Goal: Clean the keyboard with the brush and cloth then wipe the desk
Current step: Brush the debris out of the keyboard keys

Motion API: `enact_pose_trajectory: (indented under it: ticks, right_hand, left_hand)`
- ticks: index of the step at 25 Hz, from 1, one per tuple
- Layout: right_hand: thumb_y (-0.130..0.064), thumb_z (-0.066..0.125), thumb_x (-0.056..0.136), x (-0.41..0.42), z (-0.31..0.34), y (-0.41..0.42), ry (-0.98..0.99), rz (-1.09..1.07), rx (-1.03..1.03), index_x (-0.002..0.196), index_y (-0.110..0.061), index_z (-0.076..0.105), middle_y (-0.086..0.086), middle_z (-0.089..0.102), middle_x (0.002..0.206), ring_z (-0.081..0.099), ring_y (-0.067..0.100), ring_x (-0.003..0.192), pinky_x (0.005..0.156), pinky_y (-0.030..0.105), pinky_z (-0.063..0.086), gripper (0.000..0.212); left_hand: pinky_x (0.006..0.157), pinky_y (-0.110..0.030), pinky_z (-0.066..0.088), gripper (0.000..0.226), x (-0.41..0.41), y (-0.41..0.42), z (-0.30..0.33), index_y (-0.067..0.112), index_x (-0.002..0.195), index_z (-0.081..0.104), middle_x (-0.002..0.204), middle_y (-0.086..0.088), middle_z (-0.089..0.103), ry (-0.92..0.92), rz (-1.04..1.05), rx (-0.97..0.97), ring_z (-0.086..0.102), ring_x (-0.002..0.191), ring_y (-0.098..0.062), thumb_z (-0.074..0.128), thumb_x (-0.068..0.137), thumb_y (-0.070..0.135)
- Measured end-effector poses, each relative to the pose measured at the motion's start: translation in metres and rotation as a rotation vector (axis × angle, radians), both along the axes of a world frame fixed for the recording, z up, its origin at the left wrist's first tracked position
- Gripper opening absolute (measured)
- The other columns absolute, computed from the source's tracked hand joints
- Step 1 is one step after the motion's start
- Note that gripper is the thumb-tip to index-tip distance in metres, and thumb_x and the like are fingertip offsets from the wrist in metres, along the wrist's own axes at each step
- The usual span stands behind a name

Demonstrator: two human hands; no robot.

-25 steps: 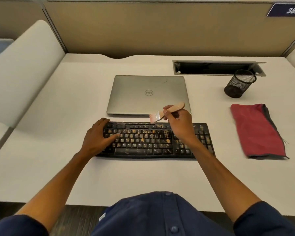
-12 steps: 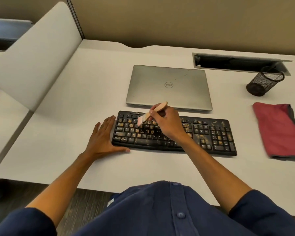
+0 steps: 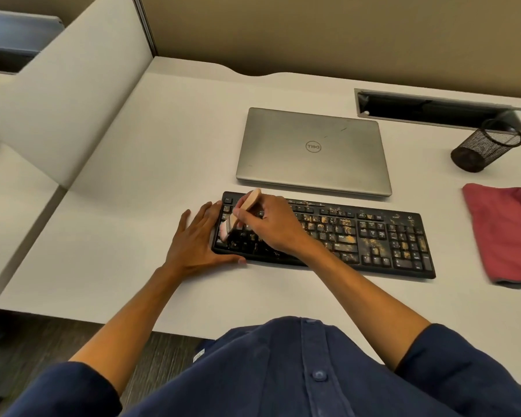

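A black keyboard (image 3: 370,239) lies on the white desk (image 3: 169,152), its middle and right keys speckled with orange-brown dust. My right hand (image 3: 271,225) grips a small wooden-handled brush (image 3: 244,210), whose pale bristles touch the keys at the keyboard's left end. My left hand (image 3: 197,240) lies flat with fingers spread on the desk, against the keyboard's left edge, thumb along its front. A folded red cloth (image 3: 503,233) rests on the desk to the right of the keyboard.
A shut silver laptop (image 3: 313,152) sits just behind the keyboard. A black mesh pen cup (image 3: 484,145) stands at the back right beside an open cable slot (image 3: 433,108). A white divider panel (image 3: 63,94) bounds the desk's left side.
My right hand has swept the brush leftward across the keys to the keyboard's left end. My left hand came off the keys and now lies flat beside the keyboard. The view shifted left.
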State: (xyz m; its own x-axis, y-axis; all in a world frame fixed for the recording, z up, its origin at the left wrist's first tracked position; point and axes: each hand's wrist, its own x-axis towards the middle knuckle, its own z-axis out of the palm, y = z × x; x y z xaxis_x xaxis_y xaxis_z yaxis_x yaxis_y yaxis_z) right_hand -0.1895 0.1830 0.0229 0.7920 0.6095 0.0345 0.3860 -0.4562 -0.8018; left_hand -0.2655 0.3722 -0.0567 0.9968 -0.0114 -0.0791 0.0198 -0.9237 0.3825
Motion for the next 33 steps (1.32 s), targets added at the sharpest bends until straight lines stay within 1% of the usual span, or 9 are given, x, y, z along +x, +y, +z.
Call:
enact_pose_trajectory:
  ticks: [2,5,9,12,14,19,23,29,33]
  right_hand:
    - [-0.038,0.055,0.097,0.002,-0.004,0.004,-0.046,-0.006,-0.054,0.095,-0.023,0.07,-0.007,0.073,0.079,0.067,0.011,0.075,0.078,0.041,0.055,0.02]
    - [-0.036,0.052,0.099,0.013,-0.004,0.006,-0.119,-0.07,-0.146,0.1,-0.02,0.069,-0.002,0.072,0.078,0.065,0.016,0.068,0.071,0.042,0.055,0.024]
    - [-0.033,0.051,0.1,0.024,0.004,0.009,-0.171,-0.118,-0.188,0.108,-0.016,0.068,0.001,0.073,0.088,0.064,0.014,0.066,0.065,0.032,0.055,0.025]
    - [-0.033,0.053,0.099,0.023,0.006,0.018,-0.128,-0.062,-0.119,0.103,-0.018,0.069,-0.001,0.074,0.087,0.067,0.015,0.076,0.072,0.032,0.055,0.022]
    - [-0.035,0.052,0.099,0.025,0.004,0.021,-0.147,-0.019,-0.179,0.101,-0.019,0.069,-0.002,0.073,0.081,0.067,0.016,0.075,0.073,0.036,0.055,0.024]
    - [-0.032,0.05,0.1,0.042,0.006,0.016,-0.2,-0.136,-0.251,0.107,-0.015,0.068,0.004,0.074,0.083,0.069,0.021,0.073,0.071,0.038,0.058,0.026]
    - [-0.032,0.054,0.099,0.038,0.01,0.026,-0.098,-0.095,-0.144,0.108,-0.016,0.068,0.0,0.074,0.086,0.07,0.016,0.08,0.078,0.035,0.057,0.023]
    - [-0.03,0.055,0.099,0.056,0.003,0.007,-0.003,-0.143,-0.241,0.105,-0.012,0.069,0.0,0.074,0.084,0.071,0.018,0.075,0.072,0.044,0.059,0.024]
    - [-0.031,0.056,0.098,0.056,0.009,0.003,-0.027,-0.169,-0.203,0.105,-0.015,0.069,-0.002,0.073,0.086,0.07,0.016,0.078,0.074,0.039,0.059,0.022]
  left_hand:
    - [0.123,-0.043,-0.008,0.137,0.001,0.001,-0.002,0.021,0.16,0.003,0.167,0.005,0.01,-0.005,-0.001,-0.008,-0.004,0.15,-0.002,0.029,0.055,0.105]
    - [0.124,-0.045,-0.005,0.135,0.001,0.002,-0.006,0.02,0.16,0.008,0.166,0.004,0.016,-0.03,0.007,-0.032,0.004,0.153,-0.008,0.035,0.057,0.102]
    - [0.124,-0.044,-0.005,0.135,0.002,0.003,-0.007,0.021,0.16,0.011,0.165,0.004,0.019,-0.036,0.028,-0.07,0.007,0.153,-0.008,0.032,0.055,0.104]
    - [0.124,-0.044,-0.005,0.129,0.003,0.003,-0.008,0.025,0.159,0.014,0.165,0.005,0.02,-0.038,0.045,-0.091,0.007,0.153,-0.007,0.033,0.058,0.104]
    - [0.124,-0.045,-0.003,0.128,0.003,0.002,-0.01,0.027,0.159,0.014,0.165,0.006,0.022,-0.041,0.058,-0.103,0.007,0.152,-0.005,0.036,0.059,0.103]
    - [0.124,-0.046,0.001,0.129,0.003,0.003,-0.01,0.027,0.159,0.016,0.163,0.004,0.027,-0.057,0.08,-0.128,0.011,0.152,-0.005,0.039,0.057,0.103]
    - [0.124,-0.048,0.003,0.126,0.003,0.003,-0.01,0.029,0.159,0.013,0.163,0.005,0.027,-0.067,0.063,-0.122,0.014,0.152,-0.007,0.04,0.059,0.102]
    - [0.125,-0.045,0.0,0.129,0.002,0.003,-0.01,0.028,0.159,0.013,0.164,0.003,0.025,-0.049,0.076,-0.125,0.011,0.152,-0.007,0.04,0.057,0.102]
    - [0.124,-0.045,-0.002,0.132,0.003,0.001,-0.009,0.027,0.159,0.011,0.164,0.002,0.024,-0.041,0.085,-0.128,0.012,0.152,-0.008,0.039,0.055,0.103]
